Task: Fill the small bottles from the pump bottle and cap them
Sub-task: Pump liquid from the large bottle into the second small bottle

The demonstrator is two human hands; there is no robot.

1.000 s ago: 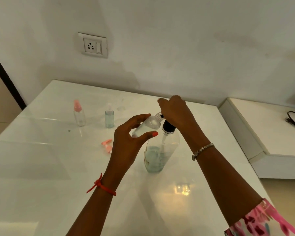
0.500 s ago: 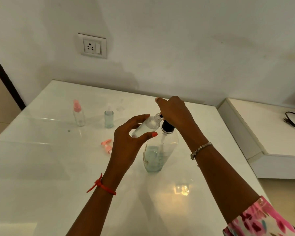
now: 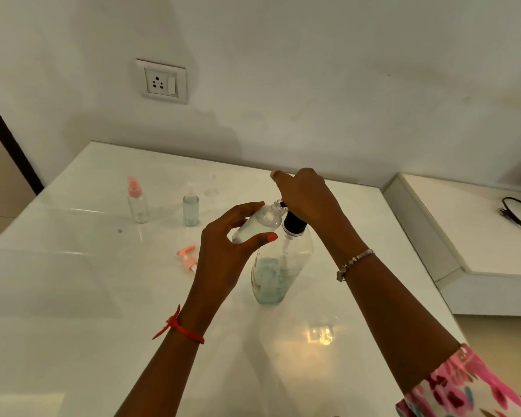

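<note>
Head view looks down, apparently close, onto the table (image 3: 73,296).

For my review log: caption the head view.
Left hand holds a small bottle tilted to the pump bottle, whose top the right hand grips.

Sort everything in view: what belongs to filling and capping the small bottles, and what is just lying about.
Part of the job: pump bottle, under the right hand; tilted small bottle in the left hand; loose pink spray cap; pink-capped bottle; capped bottle of bluish liquid.
Lying about: wall socket; black cable on the side ledge.
</note>
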